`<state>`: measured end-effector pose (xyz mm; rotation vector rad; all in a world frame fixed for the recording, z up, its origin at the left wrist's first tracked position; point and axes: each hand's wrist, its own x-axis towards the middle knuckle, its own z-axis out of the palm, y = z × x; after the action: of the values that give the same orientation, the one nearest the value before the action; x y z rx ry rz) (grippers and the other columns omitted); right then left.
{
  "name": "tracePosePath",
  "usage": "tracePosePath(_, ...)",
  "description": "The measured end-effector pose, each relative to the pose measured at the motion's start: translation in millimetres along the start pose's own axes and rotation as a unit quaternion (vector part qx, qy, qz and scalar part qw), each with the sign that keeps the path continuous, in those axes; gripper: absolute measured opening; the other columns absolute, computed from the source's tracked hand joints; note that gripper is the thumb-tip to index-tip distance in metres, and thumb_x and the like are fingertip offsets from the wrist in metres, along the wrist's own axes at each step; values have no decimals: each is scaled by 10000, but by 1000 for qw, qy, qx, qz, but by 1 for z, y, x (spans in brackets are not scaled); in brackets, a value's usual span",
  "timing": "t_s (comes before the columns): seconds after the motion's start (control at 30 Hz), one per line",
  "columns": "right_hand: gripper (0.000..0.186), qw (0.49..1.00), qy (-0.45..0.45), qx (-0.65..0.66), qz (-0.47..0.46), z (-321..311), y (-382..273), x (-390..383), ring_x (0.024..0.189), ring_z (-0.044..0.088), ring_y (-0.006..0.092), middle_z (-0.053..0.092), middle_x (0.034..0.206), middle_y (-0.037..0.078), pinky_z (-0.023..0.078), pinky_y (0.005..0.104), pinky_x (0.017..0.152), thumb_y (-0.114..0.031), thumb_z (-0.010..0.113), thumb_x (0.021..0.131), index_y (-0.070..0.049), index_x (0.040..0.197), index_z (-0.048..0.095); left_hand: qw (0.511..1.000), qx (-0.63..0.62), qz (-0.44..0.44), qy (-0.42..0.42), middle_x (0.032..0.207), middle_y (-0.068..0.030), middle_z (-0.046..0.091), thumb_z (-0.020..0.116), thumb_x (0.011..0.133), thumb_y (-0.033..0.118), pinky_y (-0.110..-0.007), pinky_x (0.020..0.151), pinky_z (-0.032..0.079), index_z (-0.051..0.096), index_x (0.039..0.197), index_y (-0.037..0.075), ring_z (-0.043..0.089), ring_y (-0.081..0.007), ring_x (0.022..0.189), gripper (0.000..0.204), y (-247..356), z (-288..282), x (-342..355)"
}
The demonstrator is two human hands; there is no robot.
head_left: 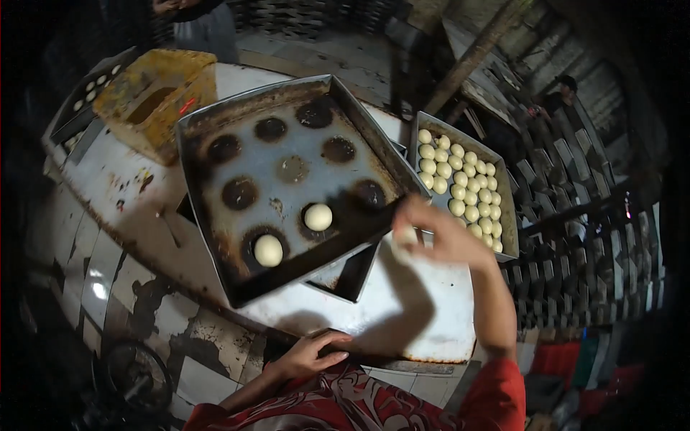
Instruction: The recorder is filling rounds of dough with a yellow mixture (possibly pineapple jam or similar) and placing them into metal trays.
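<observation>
Right hand [442,235]: blurred, right of the frame's centre; fingers and thumb are closed about a small pale thing, taken to be a ball.
Held ball [405,235]: seen at the fingertips, just beyond the lower right wall of the big tray; round, so no long axis is shown.
Big tray [305,140]: set askew in the middle of the frame, on top of a lower tray [353,279]; 9 dark round patches in 3 rows of 3.
Tray balls: a left ball [268,251] and a right ball [318,217] are seated on 2 patches of the lowest row.
Bare patch [370,194]: row's right end, up and left of the held ball; the right hand is nearer.
Pan [511,242]: many balls are held in it, right of the frame, near the right hand.
Left hand [313,355]: nothing is held; fingers loosely extended, thumb apart, by the table [445,309] edge at lower centre; contact cannot be told.
</observation>
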<state>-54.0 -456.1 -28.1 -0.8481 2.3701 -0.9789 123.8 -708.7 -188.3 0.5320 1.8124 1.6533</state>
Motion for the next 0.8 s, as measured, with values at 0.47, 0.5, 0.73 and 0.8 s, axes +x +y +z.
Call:
tracePosePath(0.47, 314, 803, 426, -67, 410, -24, 283, -19, 784, 562, 200, 631, 856, 108, 448, 363, 674, -257, 541, 887, 37, 981, 601, 892, -377, -152, -196, 1317, -146, 454, 578, 904, 256, -384, 1058, 313, 420, 1301, 17, 416, -260, 1253, 490, -9, -91, -11)
tracePosePath(0.5, 344, 826, 387, -36, 409, -16, 340, -60, 811, 568, 224, 631, 903, 110, 456, 389, 731, -255, 574, 861, 35, 1044, 588, 887, -381, -142, -219, 1317, -146, 454, 578, 904, 256, -384, 1058, 313, 420, 1301, 17, 416, -260, 1253, 490, -10, -90, -9)
tracePosePath(0.73, 346, 730, 590, 165, 303, 39, 183, -18, 802, 542, 125, 590, 884, 94, 442, 261, 666, -183, 689, 777, 48, 992, 547, 958, -184, -5, -218, 1295, -128, 463, 445, 967, 274, -362, 1030, 317, 411, 1320, 25, 416, -224, 1235, 434, -25, -92, -52)
tracePosePath(0.8, 387, 742, 636, 90, 193, 103, 68, 0, 773, 520, 131, 550, 881, 73, 440, 274, 671, -191, 703, 791, 29, 1025, 487, 934, -296, -3, -198, 1298, -142, 462, 437, 968, 303, -370, 1044, 330, 373, 1332, 1, 436, -223, 1225, 477, -35, -78, -81)
